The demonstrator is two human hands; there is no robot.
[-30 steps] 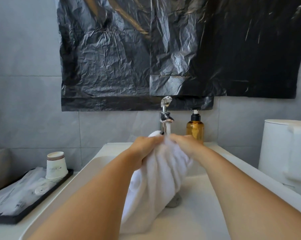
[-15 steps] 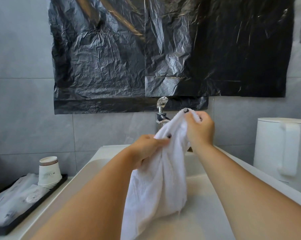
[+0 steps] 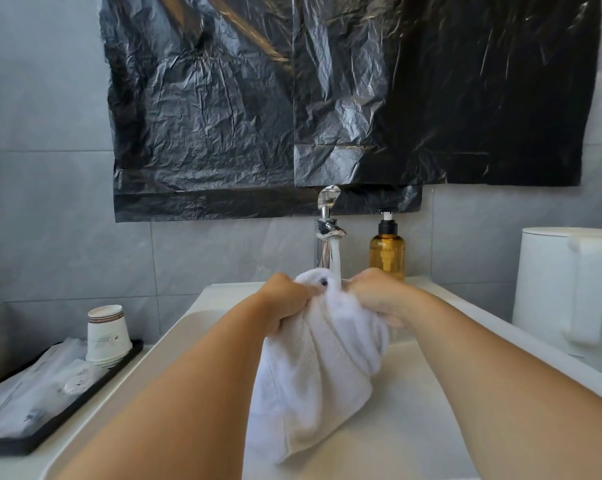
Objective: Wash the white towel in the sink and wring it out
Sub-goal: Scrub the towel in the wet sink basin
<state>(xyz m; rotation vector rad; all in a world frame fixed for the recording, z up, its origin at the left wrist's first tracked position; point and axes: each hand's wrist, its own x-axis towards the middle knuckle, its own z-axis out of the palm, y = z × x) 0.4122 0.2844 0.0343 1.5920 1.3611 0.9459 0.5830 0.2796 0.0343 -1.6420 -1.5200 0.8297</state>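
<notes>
At the lower left of the frame a black tray carries stacked paper cups and wrapped packets. Left of centre, the left hand clenches a bunched top fold of the white towel, its fingers curled into the cloth. The towel hangs between both hands down into the white sink, its top under the running tap. Just right, the right hand grips the same bunch. An amber soap bottle stands behind, a white kettle at the right edge. Black plastic sheeting covers the grey tiled wall.
</notes>
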